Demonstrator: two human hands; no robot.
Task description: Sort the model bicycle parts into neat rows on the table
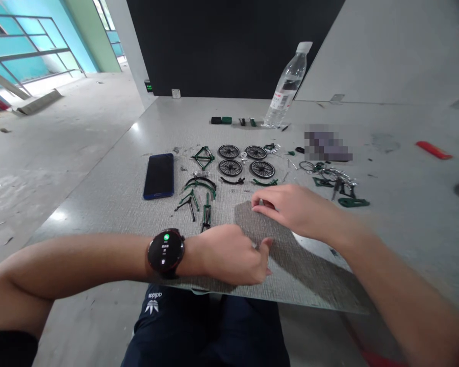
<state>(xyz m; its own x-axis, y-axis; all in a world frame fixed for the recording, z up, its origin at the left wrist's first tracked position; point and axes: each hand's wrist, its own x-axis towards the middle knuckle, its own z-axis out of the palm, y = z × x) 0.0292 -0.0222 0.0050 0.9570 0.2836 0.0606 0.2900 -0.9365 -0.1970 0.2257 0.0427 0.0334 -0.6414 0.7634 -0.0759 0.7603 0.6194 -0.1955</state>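
Observation:
My left hand (233, 255), with a smartwatch (166, 251) on its wrist, is curled closed above the table's front edge. A small greyish spot shows by its fingers, too small to name. Beyond it to the right, my right hand (290, 206) hovers low over the table, fingertips drawn together in a pinch; whatever they hold is hidden. Ahead lie model bicycle parts: several small spoked wheels (262, 169), a green frame (203, 158), curved black and green mudguards (199, 183), and forks (206, 211) close to my left hand.
A phone (159, 176) lies at left. Silver and green small parts (338, 181) are piled at right, near a blurred-out purple item (329, 146). A water bottle (285, 94) stands at the back before a black panel (229, 46). A red object (434, 150) lies far right.

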